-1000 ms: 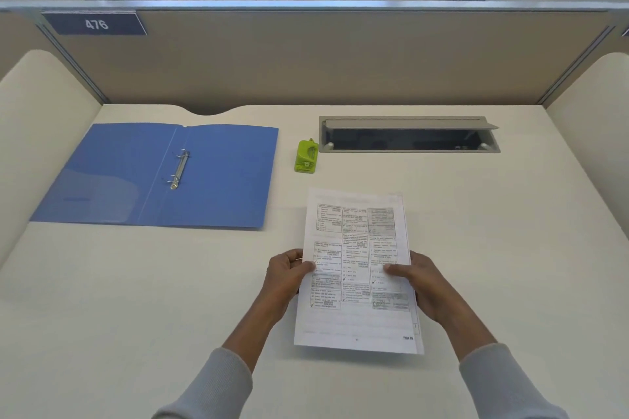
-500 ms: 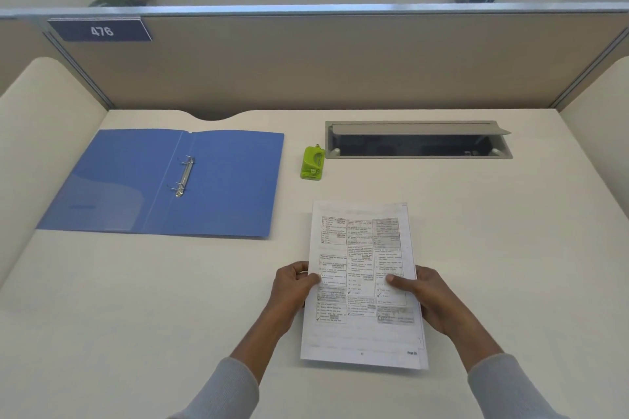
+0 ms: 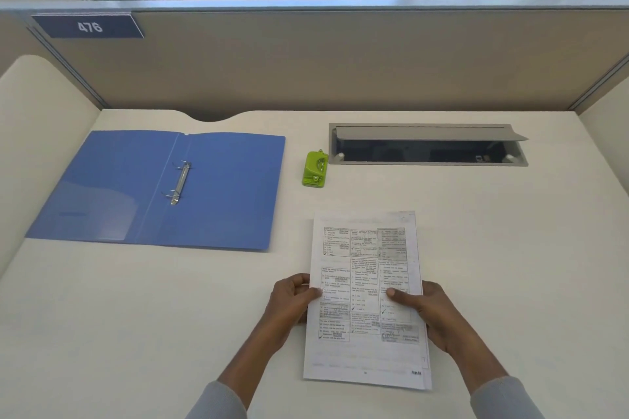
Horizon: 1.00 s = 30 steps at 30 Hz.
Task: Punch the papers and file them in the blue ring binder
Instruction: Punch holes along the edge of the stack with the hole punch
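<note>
A thin stack of printed papers (image 3: 366, 269) lies lengthwise in front of me on the desk. My left hand (image 3: 289, 306) grips its left edge, thumb on top. My right hand (image 3: 430, 313) grips the right edge, thumb pressed on the page. The blue ring binder (image 3: 224, 194) lies open flat at the left, its metal rings (image 3: 179, 182) open in the spine. A small green hole punch (image 3: 315, 169) stands between the binder and the papers, farther back, untouched.
A grey cable hatch (image 3: 429, 144) with its lid raised is sunk into the desk (image 3: 510, 248) at the back right. Beige partition walls (image 3: 340, 61) close the desk at the back and both sides.
The papers, still in both hands, have slid slightly toward me, and the view has tilted a little. Binder and punch have not moved on the desk.
</note>
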Motion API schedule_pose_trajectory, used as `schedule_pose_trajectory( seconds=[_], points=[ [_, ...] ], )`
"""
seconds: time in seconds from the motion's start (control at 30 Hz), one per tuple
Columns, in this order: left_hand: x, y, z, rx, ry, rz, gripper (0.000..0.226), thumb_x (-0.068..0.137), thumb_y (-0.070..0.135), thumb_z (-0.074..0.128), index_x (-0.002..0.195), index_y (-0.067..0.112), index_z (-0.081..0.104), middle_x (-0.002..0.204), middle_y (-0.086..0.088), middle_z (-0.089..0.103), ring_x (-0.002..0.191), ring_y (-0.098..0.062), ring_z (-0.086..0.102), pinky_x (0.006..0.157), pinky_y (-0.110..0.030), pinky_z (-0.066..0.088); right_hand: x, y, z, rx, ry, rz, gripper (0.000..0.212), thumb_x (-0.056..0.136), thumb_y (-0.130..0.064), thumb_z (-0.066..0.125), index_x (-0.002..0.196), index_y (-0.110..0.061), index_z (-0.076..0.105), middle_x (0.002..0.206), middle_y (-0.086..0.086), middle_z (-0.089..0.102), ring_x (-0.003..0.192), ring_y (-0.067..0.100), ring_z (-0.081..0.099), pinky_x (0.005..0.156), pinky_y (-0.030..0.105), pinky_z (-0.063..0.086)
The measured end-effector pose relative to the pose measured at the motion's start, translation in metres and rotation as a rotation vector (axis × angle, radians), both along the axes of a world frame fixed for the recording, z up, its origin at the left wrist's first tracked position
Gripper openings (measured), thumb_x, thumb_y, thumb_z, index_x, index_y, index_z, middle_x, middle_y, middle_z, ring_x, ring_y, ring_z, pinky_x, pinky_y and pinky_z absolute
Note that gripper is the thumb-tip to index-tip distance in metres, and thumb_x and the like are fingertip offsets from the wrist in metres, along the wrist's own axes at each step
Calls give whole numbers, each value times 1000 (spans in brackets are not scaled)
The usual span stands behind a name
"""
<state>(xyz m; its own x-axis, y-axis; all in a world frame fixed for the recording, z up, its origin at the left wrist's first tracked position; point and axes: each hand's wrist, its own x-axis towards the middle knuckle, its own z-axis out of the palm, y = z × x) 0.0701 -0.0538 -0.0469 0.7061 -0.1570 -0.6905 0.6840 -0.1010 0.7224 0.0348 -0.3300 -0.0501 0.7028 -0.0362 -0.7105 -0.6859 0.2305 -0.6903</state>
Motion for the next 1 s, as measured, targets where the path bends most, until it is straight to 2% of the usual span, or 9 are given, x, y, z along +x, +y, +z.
schedule_pose_trajectory(
  seconds=[0.1, 0.2, 0.3, 0.4, 0.57, 0.67, 0.77, 0.87, 1.0],
  points=[
    [8, 4, 1, 20, -3, -11, 17, 97, 12, 66, 112, 6, 70, 100, -8, 80, 93, -26, 78, 80, -40, 64, 2, -1, -5, -35, 7, -10, 39, 81, -3, 82, 119, -1, 73, 111, 18, 78, 101, 38, 76, 97, 59, 56],
    [17, 8, 2, 109, -42, -24, 16, 95, 18, 70, 104, 6, 74, 92, -8, 81, 87, -25, 79, 82, -44, 64, 4, -2, -8, -54, 15, -19, 38, 81, -3, 82, 117, -3, 73, 108, 16, 79, 98, 36, 77, 95, 56, 58],
    [38, 9, 5, 250, -164, -44, 11, 90, 22, 74, 93, 11, 78, 82, -4, 80, 78, -20, 78, 76, -44, 65, 5, -2, -9, -48, 19, -13, 37, 80, -4, 83, 116, -4, 74, 108, 15, 79, 99, 35, 78, 95, 55, 58],
    [77, 7, 11, 304, -295, -14, 18, 86, 31, 79, 90, 14, 79, 81, -3, 79, 77, -22, 77, 72, -43, 66, 5, -4, -12, -42, 34, -9, 40, 80, -5, 84, 118, -4, 73, 110, 15, 79, 101, 34, 77, 97, 55, 57],
    [163, -3, 13, 382, -454, 100, 30, 78, 47, 77, 93, 21, 76, 83, 3, 77, 78, -19, 76, 79, -44, 64, 5, -6, -14, -20, 56, 8, 45, 80, -7, 84, 123, -2, 71, 114, 17, 78, 104, 36, 76, 99, 57, 56],
    [208, -16, 16, 438, -510, 130, 32, 84, 42, 75, 106, 20, 72, 92, 6, 75, 89, -19, 74, 89, -43, 60, 5, -7, -11, 4, 58, 22, 43, 82, -6, 83, 123, -2, 71, 114, 17, 78, 104, 37, 76, 97, 57, 57],
    [236, -29, 17, 480, -505, 127, 45, 88, 43, 74, 123, 15, 68, 115, -1, 74, 107, -19, 69, 99, -36, 54, 6, -7, -8, 22, 63, 31, 41, 83, -4, 81, 123, -2, 71, 114, 18, 77, 104, 38, 75, 97, 57, 57],
    [251, -37, 12, 486, -438, 117, 52, 90, 44, 73, 130, 11, 65, 126, -4, 69, 118, -21, 63, 92, -29, 51, 7, -8, -7, 34, 79, 39, 45, 81, -5, 84, 123, -2, 70, 116, 19, 77, 106, 39, 75, 97, 58, 57],
    [262, -43, 6, 515, -337, 93, 40, 94, 36, 68, 125, 11, 70, 126, -8, 69, 116, -27, 63, 92, -33, 54, 8, -9, -9, 24, 88, 41, 46, 81, -5, 84, 124, 0, 70, 116, 20, 76, 106, 40, 75, 98, 58, 56]
  ],
)
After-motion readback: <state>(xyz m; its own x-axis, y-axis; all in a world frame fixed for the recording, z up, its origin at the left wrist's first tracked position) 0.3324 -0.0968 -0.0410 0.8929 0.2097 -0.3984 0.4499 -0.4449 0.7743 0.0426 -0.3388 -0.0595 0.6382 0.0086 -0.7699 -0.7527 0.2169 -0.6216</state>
